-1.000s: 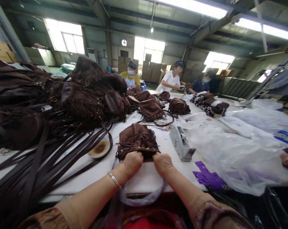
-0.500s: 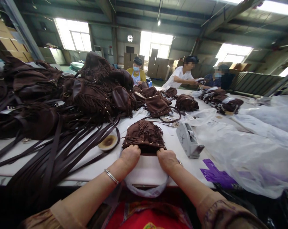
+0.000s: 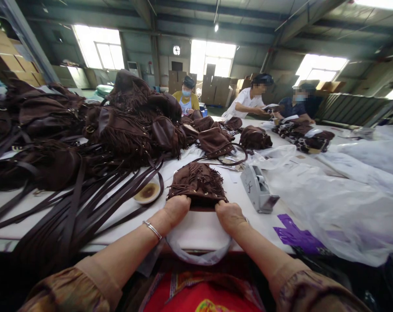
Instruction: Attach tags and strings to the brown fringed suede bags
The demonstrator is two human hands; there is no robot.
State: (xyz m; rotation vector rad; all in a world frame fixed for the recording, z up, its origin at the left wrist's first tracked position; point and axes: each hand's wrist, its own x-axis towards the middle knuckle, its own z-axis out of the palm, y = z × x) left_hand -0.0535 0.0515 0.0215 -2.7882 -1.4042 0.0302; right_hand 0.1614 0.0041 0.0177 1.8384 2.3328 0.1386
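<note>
A dark brown fringed bag (image 3: 198, 180) lies on the white tabletop in front of me, its mouth facing my body. Metal eyelets run along its rim. My left hand (image 3: 177, 210) is closed on the left corner of the opening, and my right hand (image 3: 229, 215) grips the right corner. Between them the mouth gapes, dark inside. A strap wrapped in pale plastic (image 3: 199, 255) loops from the bag down over the table edge, below my hands. Fingertips of both hands are partly hidden in the bag's rim.
Piled brown bags (image 3: 128, 117) with long straps (image 3: 76, 208) cover the left side. A shallow dish of brown liquid (image 3: 147, 192) sits near the straps. To the right are a grey metal tape dispenser (image 3: 259, 190), purple plastic (image 3: 297, 236) and clear plastic bags (image 3: 333, 203). Several co-workers (image 3: 248, 102) are across the table.
Both hands keep hold of the bag's rim and have shifted only slightly. The wrapped strap loop sits a little higher. Across the table, the co-workers' arms have moved a little.
</note>
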